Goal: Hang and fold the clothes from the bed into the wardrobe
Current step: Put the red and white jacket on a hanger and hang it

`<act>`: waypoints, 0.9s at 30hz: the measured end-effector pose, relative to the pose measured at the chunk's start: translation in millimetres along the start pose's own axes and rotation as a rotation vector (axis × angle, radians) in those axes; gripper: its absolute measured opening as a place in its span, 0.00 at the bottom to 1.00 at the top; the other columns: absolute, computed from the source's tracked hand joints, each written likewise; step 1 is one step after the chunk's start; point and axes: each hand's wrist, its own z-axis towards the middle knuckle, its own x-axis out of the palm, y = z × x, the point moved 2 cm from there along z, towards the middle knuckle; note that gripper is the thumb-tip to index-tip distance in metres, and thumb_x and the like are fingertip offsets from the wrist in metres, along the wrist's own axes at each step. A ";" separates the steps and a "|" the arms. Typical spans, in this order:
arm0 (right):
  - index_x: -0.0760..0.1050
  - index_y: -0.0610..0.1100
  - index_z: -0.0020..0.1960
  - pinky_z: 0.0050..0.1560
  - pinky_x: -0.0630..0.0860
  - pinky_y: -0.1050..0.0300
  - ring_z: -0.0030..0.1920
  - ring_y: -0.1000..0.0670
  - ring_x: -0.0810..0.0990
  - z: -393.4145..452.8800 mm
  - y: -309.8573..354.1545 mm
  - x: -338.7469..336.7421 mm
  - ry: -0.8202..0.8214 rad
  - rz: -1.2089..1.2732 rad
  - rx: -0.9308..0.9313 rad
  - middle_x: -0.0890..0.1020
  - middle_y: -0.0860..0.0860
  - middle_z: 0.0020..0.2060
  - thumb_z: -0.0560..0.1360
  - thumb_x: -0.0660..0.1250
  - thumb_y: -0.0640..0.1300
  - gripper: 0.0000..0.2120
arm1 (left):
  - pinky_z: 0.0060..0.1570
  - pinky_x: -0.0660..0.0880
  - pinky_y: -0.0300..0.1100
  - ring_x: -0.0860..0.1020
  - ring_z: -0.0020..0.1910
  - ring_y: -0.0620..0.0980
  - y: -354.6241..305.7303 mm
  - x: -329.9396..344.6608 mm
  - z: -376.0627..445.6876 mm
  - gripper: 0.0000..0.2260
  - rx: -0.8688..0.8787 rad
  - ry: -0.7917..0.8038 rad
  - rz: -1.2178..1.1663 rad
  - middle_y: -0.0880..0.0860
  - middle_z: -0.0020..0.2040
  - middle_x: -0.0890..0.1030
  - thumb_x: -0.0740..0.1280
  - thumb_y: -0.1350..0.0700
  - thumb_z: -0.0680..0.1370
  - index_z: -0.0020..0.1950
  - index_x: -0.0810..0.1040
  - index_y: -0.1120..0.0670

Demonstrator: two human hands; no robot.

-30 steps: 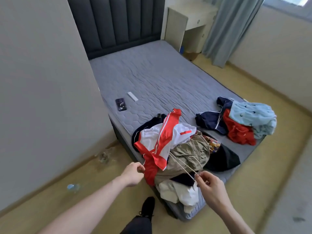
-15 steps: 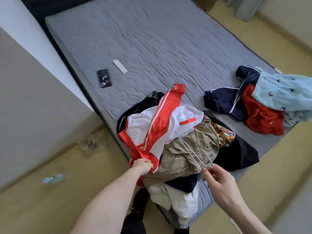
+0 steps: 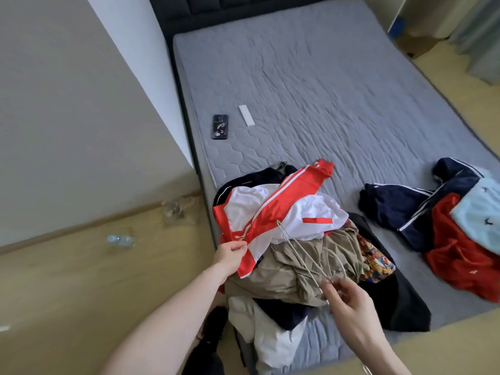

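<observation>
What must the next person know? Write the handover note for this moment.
Left hand pinches the hem of the red-and-white sports jersey on top of the near clothes pile.
Right hand holds thin wire hangers over the khaki garment.
Second pile, with a navy striped jacket, lies right on the grey quilted mattress.
Done: nothing hung or folded in view.
Left: both piles; wardrobe out of view.
</observation>
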 end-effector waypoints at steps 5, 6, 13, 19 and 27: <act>0.77 0.42 0.39 0.37 0.71 0.52 0.32 0.52 0.72 19.6 3.1 -26.1 0.045 0.021 -0.052 0.79 0.39 0.34 0.80 0.70 0.51 0.16 | 0.65 0.72 0.39 0.78 0.63 0.52 17.1 16.7 2.3 0.11 -0.176 -0.021 0.064 0.52 0.64 0.82 0.70 0.57 0.80 0.61 0.85 0.54; 0.78 0.42 0.40 0.38 0.71 0.52 0.32 0.52 0.72 27.7 -3.8 -26.8 0.056 0.027 -0.053 0.79 0.39 0.34 0.80 0.69 0.51 0.15 | 0.66 0.72 0.40 0.78 0.64 0.54 23.8 25.7 10.2 0.11 -0.211 -0.047 0.072 0.53 0.64 0.82 0.70 0.58 0.80 0.61 0.85 0.55; 0.81 0.47 0.42 0.36 0.71 0.53 0.31 0.54 0.74 63.9 -71.8 -6.6 0.057 0.056 -0.037 0.82 0.46 0.32 0.81 0.69 0.48 0.10 | 0.58 0.69 0.45 0.76 0.57 0.57 65.7 82.7 65.7 0.10 -0.385 -0.103 -0.205 0.57 0.58 0.79 0.70 0.60 0.79 0.60 0.79 0.59; 0.81 0.49 0.42 0.39 0.72 0.53 0.32 0.52 0.75 45.6 -58.5 -4.2 0.067 0.044 -0.018 0.81 0.44 0.33 0.79 0.72 0.47 0.07 | 0.59 0.77 0.45 0.82 0.56 0.58 7.6 32.9 9.4 0.08 0.074 -0.320 -0.061 0.58 0.55 0.86 0.69 0.64 0.80 0.55 0.87 0.60; 0.69 0.63 0.58 0.37 0.70 0.64 0.32 0.59 0.71 -23.9 98.2 7.5 0.163 -0.162 -0.322 0.78 0.61 0.53 0.67 0.82 0.49 0.29 | 0.59 0.81 0.45 0.86 0.54 0.48 -98.9 -80.6 -187.0 0.14 0.476 -0.097 -0.355 0.48 0.54 0.88 0.72 0.65 0.78 0.60 0.85 0.51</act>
